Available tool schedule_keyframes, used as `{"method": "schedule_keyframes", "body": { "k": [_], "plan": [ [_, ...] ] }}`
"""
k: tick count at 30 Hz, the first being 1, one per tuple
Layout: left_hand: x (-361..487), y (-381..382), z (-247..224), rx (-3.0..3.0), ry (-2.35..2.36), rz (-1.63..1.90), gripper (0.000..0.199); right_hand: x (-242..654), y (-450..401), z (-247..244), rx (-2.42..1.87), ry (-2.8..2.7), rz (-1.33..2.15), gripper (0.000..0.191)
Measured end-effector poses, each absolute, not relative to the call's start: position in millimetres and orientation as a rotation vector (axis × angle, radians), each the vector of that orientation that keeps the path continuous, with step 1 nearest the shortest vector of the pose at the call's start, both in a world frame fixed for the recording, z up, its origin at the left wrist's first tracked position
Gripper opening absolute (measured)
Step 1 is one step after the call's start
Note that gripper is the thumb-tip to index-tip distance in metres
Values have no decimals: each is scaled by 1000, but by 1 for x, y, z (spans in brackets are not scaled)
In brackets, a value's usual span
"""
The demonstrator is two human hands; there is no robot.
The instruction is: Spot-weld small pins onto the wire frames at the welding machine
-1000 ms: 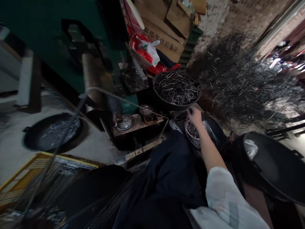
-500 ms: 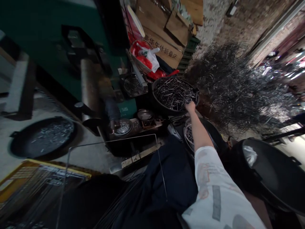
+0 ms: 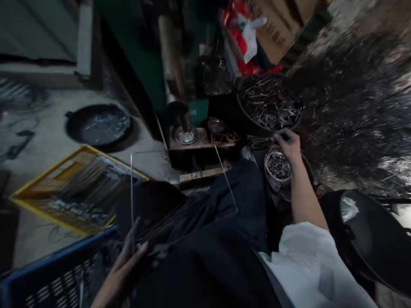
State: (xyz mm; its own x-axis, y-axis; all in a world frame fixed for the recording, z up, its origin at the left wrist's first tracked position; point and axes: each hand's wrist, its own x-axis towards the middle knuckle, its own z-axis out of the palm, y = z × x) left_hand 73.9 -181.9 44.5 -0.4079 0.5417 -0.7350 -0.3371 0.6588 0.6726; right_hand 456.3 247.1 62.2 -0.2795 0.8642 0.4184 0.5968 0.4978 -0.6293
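A thin bent wire frame [image 3: 226, 175] stands over my lap, and my left hand [image 3: 128, 259] at the lower left has its thumb and fingers closed around its side. Loose thin wires [image 3: 173, 214] lie across my dark trousers. My right hand [image 3: 289, 143] is bent with fingertips pinched together at the near rim of a black basin [image 3: 248, 113] full of short metal pieces. Whatever those fingertips hold, if anything, is too small and blurred to name. Just below the right hand sits a small round container [image 3: 278, 167] of small metal parts.
A green machine [image 3: 135, 64] stands ahead, with a small dish [image 3: 186, 136] of metal bits on its ledge. Left are a black pan [image 3: 96, 124], a yellow crate [image 3: 80, 192] of wires and a blue crate [image 3: 58, 273]. A wire heap [image 3: 356, 107] and a large black basin [image 3: 379, 231] lie right.
My right hand has drawn back from over the metal pieces to the basin's near edge. My left hand has come into view. The camera view has turned left.
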Motion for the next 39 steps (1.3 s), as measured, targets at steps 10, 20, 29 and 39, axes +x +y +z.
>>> {"method": "schedule_keyframes", "body": {
  "k": [10, 20, 29, 39],
  "plan": [
    [93, -169, 22, 142, 1291, 1308, 106, 475, 34, 9, -1433, -2267, 516, 18],
    [101, -182, -1, 189, 1175, 1373, 101, 481, 72, -3, -1574, -2149, 815, 50],
    [100, -185, -16, 257, 1068, 1367, 102, 469, 79, -1, -1686, -1791, 986, 53],
    [102, -173, -17, 321, 989, 1381, 99, 482, 73, 47, -1519, -1395, 1377, 43]
  ]
}}
